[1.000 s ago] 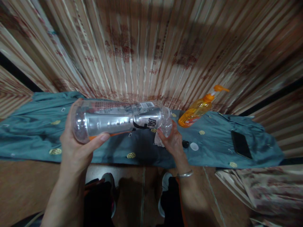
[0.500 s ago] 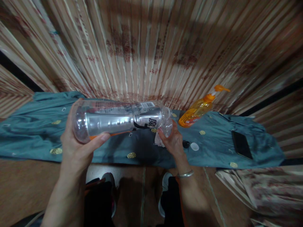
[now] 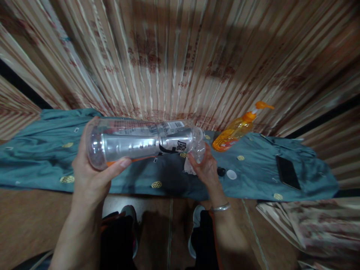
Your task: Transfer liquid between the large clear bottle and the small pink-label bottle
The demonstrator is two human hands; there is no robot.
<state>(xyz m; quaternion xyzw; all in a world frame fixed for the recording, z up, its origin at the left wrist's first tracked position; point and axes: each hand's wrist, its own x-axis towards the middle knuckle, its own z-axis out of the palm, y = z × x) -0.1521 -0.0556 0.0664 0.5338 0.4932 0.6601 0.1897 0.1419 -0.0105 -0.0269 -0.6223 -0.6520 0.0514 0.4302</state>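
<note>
My left hand (image 3: 94, 165) is wrapped round the base of a large clear plastic bottle (image 3: 135, 144) with a silver label and black lettering. The bottle lies nearly level in the air, its neck pointing right. Closed on a small clear plastic container (image 3: 199, 149), my right hand (image 3: 206, 167) stays just under that neck. The container's exact shape is partly hidden by my fingers, and I cannot tell whether the two pieces touch. Below my right hand, a pale crumpled cloth or tissue (image 3: 190, 167) shows. Beside it lie a small black cap (image 3: 221, 171) and a white cap (image 3: 231, 174).
A teal patterned cloth (image 3: 168, 180) covers the narrow surface. Toward the back right is an orange pump bottle (image 3: 233, 134) with amber liquid. A dark phone (image 3: 288, 172) lies at the right. Behind hangs a striped curtain (image 3: 168, 67); my shoes (image 3: 196, 225) are on the floor below.
</note>
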